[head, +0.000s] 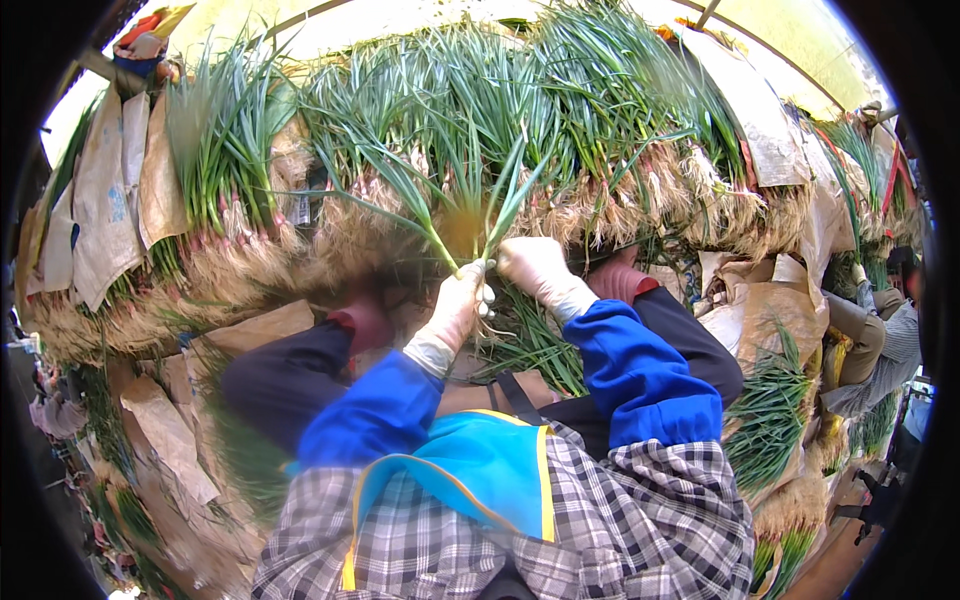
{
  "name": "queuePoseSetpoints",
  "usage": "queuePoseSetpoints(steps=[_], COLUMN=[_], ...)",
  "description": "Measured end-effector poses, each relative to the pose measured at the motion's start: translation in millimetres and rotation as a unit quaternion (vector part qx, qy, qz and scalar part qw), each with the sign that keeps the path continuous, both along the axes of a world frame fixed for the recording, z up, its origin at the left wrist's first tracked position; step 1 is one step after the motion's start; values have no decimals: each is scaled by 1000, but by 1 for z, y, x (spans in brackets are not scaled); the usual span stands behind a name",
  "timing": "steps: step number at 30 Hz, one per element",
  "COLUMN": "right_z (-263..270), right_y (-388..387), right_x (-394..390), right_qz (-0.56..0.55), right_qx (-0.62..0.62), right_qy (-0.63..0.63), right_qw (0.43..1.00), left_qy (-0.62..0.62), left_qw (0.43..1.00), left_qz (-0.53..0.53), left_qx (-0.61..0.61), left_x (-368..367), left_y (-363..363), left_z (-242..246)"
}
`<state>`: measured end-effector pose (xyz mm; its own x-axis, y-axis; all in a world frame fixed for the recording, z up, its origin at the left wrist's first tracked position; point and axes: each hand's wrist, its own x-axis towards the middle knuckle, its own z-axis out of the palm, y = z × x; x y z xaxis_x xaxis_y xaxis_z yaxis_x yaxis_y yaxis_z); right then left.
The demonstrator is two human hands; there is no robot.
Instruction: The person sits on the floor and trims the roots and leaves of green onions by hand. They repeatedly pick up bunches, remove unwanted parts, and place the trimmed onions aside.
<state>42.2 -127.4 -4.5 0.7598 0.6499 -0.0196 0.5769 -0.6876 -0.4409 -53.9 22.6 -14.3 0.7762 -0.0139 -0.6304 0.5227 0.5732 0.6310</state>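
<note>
My left hand [456, 304], in a thin pale glove, grips a few green garlic or onion plants [437, 241] by their lower stems. Their leaves fan upward, and thin roots [491, 330] hang below the fist. Close on the right is my gloved right hand [534, 268], its fingers curled beside one of the held stems. Whether those fingers pinch anything is hidden. Loose green leaves [544, 345] lie between my legs, beneath the hands.
A long bank of similar plants [450, 97] stretches across in front, roots towards me. Woven sacks [112, 202] cover parts at left and right [757, 112]. More greens [772, 412] lie at my right. Another person [874, 345] sits farther right.
</note>
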Motion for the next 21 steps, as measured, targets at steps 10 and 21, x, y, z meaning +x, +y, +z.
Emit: queuePoseSetpoints(steps=[10, 21], right_z=[-41, -31], right_y=[19, 3], right_x=[-13, -24], right_qz=[-339, -241], right_qx=[548, 654], right_qy=[517, 629], right_qw=[564, 345], left_qy=[1, 71], left_qw=[999, 978], left_qz=[17, 82], left_qx=[-45, -179], left_x=[-6, -15], left_y=[-17, 16], left_z=[3, 72])
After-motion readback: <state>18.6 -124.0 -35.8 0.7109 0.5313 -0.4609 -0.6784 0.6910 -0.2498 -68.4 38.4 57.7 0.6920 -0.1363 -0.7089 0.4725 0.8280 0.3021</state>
